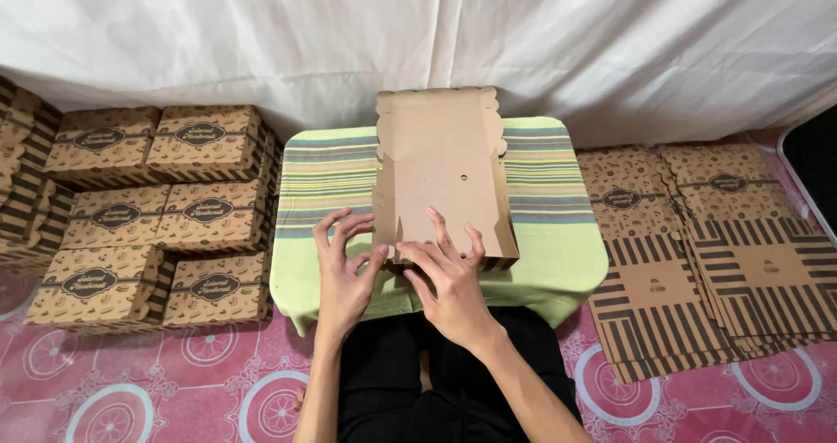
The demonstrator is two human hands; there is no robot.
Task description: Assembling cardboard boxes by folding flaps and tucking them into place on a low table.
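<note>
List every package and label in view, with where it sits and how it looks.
Half-folded box: plain brown cardboard, on the striped green table, under both hands.
Finished boxes: stacked left, brown, rectangular, with dark stripes.
Labels: dark ovals on the lids.
Flat box sheets: piled right on the floor, brown with dark stripes.

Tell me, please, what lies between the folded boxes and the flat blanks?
In the head view, the striped-cloth table, bearing the half-folded box under both hands, left hand, right hand.

Left hand (343, 273) raised, fingers (336, 225) spread and curled, palm forward. Right hand (452, 282) flat, palm down, fingers extended. Both forearms bare, converging.
</note>
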